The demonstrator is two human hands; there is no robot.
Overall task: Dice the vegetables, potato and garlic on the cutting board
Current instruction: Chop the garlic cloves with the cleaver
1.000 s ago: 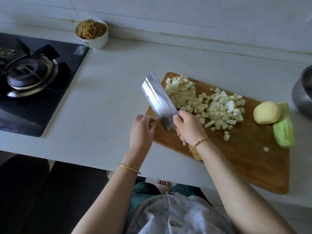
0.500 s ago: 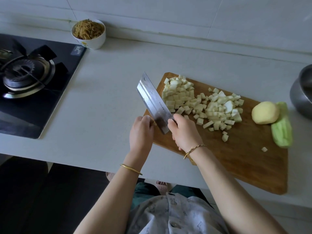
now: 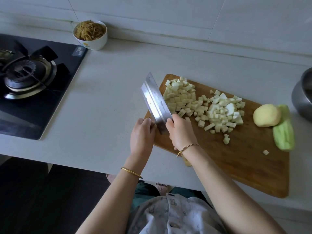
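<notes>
1. The cleaver (image 3: 155, 100) and both grips have edged slightly left along the cutting board (image 3: 236, 166) since the earlier frames. The blade now stands tilted at the board's left edge, and nothing else has moved.
2. The right grip (image 3: 180, 130) has its fingers curled tight round the cleaver handle. The handle's butt (image 3: 187, 162) pokes out under the wrist.
3. The left grip (image 3: 142, 134) is knuckles-up with its fingertips against the blade's flat near the heel. I cannot tell whether it pinches the blade or only presses it.
4. A stray cube (image 3: 265, 152) lies alone on the bare wood near the board's right side.
5. The left diced pile (image 3: 182, 97) is packed just beside the blade. A second diced pile (image 3: 224, 112) sits to its right, with loose cubes between them.
6. At the board's right end the potato (image 3: 266, 115) is whole, touching the peeled green vegetable (image 3: 283, 134). That vegetable is uncut and hangs partly over onto the table (image 3: 109, 98). No garlic is in view.
7. My read is that the pale dice are being herded aside and the blade wiped. That clears room for the potato, so the task looks well short of halfway.
8. Farther back are a metal pot (image 3: 303, 95) at the right edge, a bowl of shreds (image 3: 91, 36) and the stove (image 3: 30, 78).
</notes>
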